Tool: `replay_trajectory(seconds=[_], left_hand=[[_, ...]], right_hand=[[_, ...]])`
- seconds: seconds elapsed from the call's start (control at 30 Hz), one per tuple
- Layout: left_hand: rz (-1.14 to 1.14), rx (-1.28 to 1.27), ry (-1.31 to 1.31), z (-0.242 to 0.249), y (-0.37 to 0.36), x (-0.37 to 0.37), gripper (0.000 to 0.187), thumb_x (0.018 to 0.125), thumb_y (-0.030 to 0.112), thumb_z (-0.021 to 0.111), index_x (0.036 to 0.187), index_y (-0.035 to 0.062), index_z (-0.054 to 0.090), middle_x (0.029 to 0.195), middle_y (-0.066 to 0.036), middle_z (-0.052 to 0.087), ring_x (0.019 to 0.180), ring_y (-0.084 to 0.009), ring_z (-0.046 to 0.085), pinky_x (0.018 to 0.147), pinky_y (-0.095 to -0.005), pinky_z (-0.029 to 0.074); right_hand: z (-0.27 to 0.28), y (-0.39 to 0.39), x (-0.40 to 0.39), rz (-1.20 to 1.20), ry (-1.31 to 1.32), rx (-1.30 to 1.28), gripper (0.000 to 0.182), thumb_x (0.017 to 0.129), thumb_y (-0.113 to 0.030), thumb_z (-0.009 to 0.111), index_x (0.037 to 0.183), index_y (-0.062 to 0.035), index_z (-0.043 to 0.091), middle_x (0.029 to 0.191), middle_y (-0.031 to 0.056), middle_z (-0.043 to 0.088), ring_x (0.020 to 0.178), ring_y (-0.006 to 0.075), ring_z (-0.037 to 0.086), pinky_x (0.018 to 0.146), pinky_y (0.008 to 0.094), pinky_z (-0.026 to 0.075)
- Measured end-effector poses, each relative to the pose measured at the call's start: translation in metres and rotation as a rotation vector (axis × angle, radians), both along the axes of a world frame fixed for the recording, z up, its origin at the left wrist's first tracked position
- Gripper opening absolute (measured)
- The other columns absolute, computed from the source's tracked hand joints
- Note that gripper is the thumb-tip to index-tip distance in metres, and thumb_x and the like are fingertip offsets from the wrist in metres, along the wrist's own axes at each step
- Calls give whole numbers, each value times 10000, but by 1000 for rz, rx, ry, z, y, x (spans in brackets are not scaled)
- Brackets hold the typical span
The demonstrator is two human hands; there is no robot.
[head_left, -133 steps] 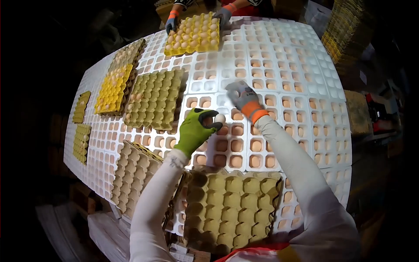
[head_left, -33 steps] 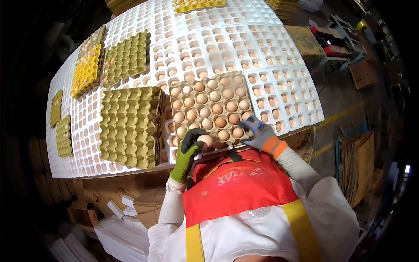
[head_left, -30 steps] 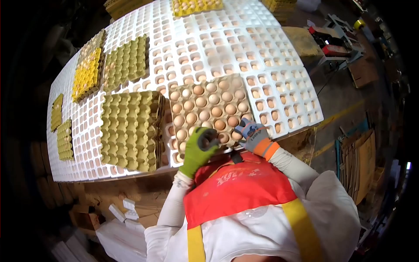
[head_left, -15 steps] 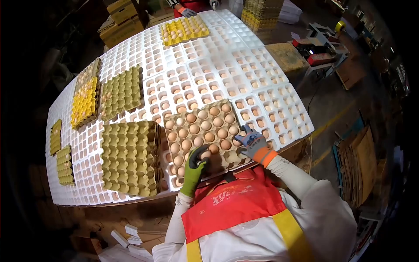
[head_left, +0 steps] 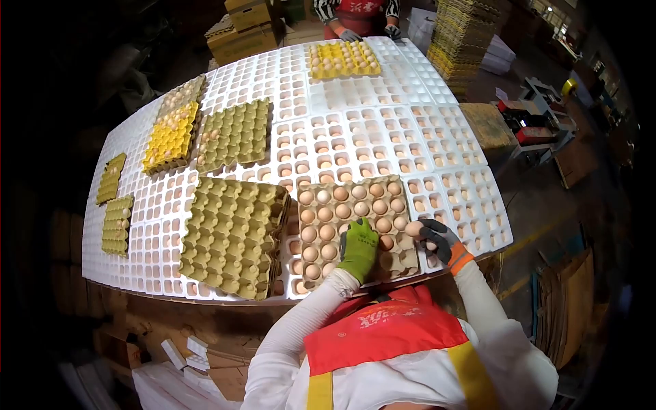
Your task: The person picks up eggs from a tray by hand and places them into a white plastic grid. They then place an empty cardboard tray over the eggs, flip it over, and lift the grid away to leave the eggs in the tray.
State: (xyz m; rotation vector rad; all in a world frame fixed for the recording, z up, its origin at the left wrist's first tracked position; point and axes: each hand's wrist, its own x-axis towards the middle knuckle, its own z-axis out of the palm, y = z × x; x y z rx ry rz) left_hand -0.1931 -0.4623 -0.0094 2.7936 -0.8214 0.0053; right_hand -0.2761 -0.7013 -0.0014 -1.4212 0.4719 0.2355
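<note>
A grey cardboard egg tray (head_left: 307, 198) lies by the near table edge, mostly filled with brown eggs, with bare cups in its lower right part. My left hand (head_left: 359, 247), in a green glove, reaches over the tray's middle. Its fingers curl down among the eggs, and whatever they grip is hidden. Just off the tray's right edge, my right hand (head_left: 447, 247) in a grey glove with an orange cuff is closed round an egg (head_left: 414, 229). A second egg seems to show by its fingers. White foam trays (head_left: 471, 179) with eggs in their pockets lie underneath.
A stack of empty olive egg trays (head_left: 229, 236) stands left of the filled one. Farther off are another olive tray (head_left: 236, 137), a yellow tray (head_left: 171, 140) with eggs and a yellow tray (head_left: 344, 60) near a co-worker's gloved hands (head_left: 348, 34). A machine (head_left: 536, 123) stands at right.
My view has shifted, so the table sits farther right. My left hand has moved from the tray's near edge to its middle. My right hand has moved off the tray's right side, with an egg showing.
</note>
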Motion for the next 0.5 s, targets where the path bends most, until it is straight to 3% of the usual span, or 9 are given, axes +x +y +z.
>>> replay_trajectory(seconds=[0.07, 0.13, 0.2, 0.23, 0.27, 0.33, 0.4, 0.43, 0.5], left_hand=[[-104, 27, 69, -7, 6, 8, 189, 842, 266, 656, 940, 109, 693, 1012, -135, 625, 947, -324, 630, 722, -470, 516], [-173, -92, 196, 8, 23, 26, 167, 849, 283, 662, 933, 144, 702, 979, -143, 642, 927, -307, 658, 716, -471, 514], [-248, -151, 451, 53, 45, 50, 251, 861, 325, 696, 1048, 163, 735, 1040, -131, 660, 940, -276, 670, 740, -411, 528], [-308, -275, 562, 33, 57, 62, 270, 884, 334, 704, 1101, 176, 735, 1044, -124, 670, 937, -263, 676, 751, -390, 536], [-302, -623, 873, 5, 68, 73, 406, 931, 359, 683, 1242, 98, 674, 1128, -112, 684, 970, -203, 677, 781, -322, 554], [99, -1214, 1554, 7, 91, 71, 544, 970, 373, 645, 1348, -6, 547, 1207, -128, 676, 1028, -163, 663, 830, -268, 561], [140, -1351, 1506, 29, 70, 81, 539, 972, 364, 643, 1358, 3, 541, 1221, -115, 672, 1043, -158, 661, 853, -254, 556], [71, -1076, 1264, 18, 56, 94, 514, 947, 307, 684, 1349, 13, 557, 1207, -87, 676, 1028, -135, 657, 849, -246, 550], [241, -1291, 1484, 30, 47, 96, 473, 915, 229, 721, 1321, 25, 591, 1186, -56, 682, 1019, -110, 647, 848, -240, 542]], right_hand=[[-5, -6, -4, -107, 11, 106, 449, 989, -373, 579, 1312, -61, 589, 846, 50, 637, 603, 107, 553, 515, 251, 454], [-6, -12, 5, -159, 21, 217, 441, 1000, -359, 561, 1324, -61, 585, 904, 60, 652, 687, 108, 579, 539, 261, 470], [1, -22, 20, -127, -21, 272, 425, 1008, -345, 551, 1318, -57, 590, 932, 45, 663, 709, 103, 582, 547, 250, 467], [4, -26, 33, -174, 19, 251, 408, 1006, -339, 558, 1296, -56, 602, 905, 36, 661, 671, 98, 573, 539, 238, 453], [8, -30, 50, -102, -5, 199, 402, 1001, -340, 569, 1284, -57, 608, 888, 29, 658, 657, 95, 568, 538, 233, 447], [22, -35, 103, 56, -27, 146, 390, 983, -335, 607, 1253, -55, 622, 856, 18, 650, 635, 86, 556, 533, 225, 437], [18, -32, 182, 156, -44, 124, 392, 921, -308, 718, 1209, -53, 646, 836, -2, 641, 602, 67, 522, 518, 214, 422], [3, -23, 228, 108, -43, 146, 397, 874, -246, 783, 1200, -59, 655, 844, -15, 647, 586, 61, 506, 509, 213, 418], [2, 0, 321, 181, -60, -21, 358, 841, -183, 815, 1166, -97, 692, 946, -12, 683, 631, 54, 577, 537, 213, 461]])
